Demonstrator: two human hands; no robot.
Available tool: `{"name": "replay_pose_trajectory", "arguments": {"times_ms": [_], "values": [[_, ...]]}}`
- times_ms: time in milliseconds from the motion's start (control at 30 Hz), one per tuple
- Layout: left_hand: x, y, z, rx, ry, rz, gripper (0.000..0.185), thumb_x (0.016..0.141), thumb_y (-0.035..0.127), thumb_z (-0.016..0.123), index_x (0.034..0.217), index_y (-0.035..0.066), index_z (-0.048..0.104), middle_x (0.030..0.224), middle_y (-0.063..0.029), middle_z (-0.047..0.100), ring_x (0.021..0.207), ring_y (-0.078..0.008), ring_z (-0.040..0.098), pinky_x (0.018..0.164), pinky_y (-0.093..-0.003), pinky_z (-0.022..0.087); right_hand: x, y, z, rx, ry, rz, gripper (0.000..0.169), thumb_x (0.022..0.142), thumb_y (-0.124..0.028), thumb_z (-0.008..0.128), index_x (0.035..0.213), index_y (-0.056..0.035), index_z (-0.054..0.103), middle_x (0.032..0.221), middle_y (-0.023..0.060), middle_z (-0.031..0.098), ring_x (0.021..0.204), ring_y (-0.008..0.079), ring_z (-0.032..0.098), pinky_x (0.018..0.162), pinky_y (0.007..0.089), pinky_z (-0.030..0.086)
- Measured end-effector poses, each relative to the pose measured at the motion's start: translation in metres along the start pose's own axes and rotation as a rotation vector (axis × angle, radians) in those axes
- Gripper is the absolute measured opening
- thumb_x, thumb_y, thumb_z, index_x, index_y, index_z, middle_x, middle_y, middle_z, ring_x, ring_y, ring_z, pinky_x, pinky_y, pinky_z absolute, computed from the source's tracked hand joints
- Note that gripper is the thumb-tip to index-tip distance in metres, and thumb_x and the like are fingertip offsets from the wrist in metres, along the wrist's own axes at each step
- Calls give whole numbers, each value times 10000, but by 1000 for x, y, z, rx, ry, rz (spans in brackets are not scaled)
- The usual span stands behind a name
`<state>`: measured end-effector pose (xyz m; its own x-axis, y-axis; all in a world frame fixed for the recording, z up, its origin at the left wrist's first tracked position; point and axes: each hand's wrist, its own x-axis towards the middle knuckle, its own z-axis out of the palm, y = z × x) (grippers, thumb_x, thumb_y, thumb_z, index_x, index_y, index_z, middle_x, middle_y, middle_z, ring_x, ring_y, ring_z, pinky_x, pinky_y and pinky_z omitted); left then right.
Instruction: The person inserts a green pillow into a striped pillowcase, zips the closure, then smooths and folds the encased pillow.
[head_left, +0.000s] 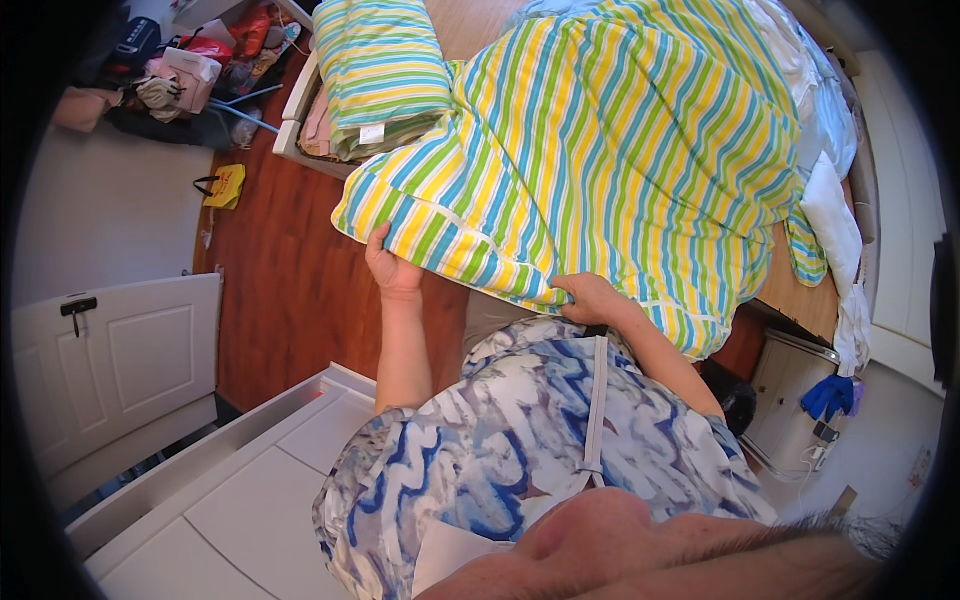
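Note:
A large duvet cover with green, yellow, blue and white stripes (600, 150) spreads over the bed and hangs off its near edge towards my body. My left hand (394, 264) grips the cover's near edge close to its left corner, thumb on top and the other fingers hidden beneath. Further right, my right hand (596, 298) pinches the same edge, with the fabric bunched at its fingertips. Between the hands the edge sags a little, and a white strip runs along the cloth. A folded striped bedding piece (382, 67) with a white tag (372, 133) lies beyond my left hand.
White bedding (829, 217) lies along the bed's right side, over a wooden board (806, 300). A white chest of drawers (247, 517) stands close at my lower left. Bags and clothes (191, 75) are piled at upper left. A yellow bag (225, 186) rests on the wooden floor (292, 300).

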<state>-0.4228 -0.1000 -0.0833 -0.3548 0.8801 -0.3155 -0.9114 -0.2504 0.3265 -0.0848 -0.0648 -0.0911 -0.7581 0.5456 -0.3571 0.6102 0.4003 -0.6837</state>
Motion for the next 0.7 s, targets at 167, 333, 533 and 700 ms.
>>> {"name": "replay_pose_trajectory", "arguments": {"times_ms": [167,333,533,700], "values": [[7,5,3,-9,70,-7,486,921,174,593,1353,5,449,1338,-150,538,1206,-318,531,1045,-476,420,4,-6,-3,-75,-112,40,433,732,-138,593,1159,-66,590,956,222,656,932,401,618,792,480,492],[17,12,-1,233,190,-13,491,940,158,579,1367,-18,413,1344,-169,522,1219,-310,523,1043,-446,432,5,-3,-7,-145,-60,-70,362,765,-196,632,1101,-69,599,921,166,625,900,371,608,766,462,490],[8,12,-1,261,162,44,412,917,94,602,1297,-26,498,1271,-147,583,1120,-275,597,968,-409,496,37,-55,-52,-121,159,-244,296,864,-277,640,1066,-64,606,908,130,601,884,333,606,712,440,486],[-14,2,38,291,54,52,424,940,85,554,1335,-30,448,1303,-154,552,1158,-281,573,980,-413,486,82,-91,-51,-108,448,-224,265,849,-236,635,1043,-63,579,871,112,587,797,318,621,638,435,501]]}}
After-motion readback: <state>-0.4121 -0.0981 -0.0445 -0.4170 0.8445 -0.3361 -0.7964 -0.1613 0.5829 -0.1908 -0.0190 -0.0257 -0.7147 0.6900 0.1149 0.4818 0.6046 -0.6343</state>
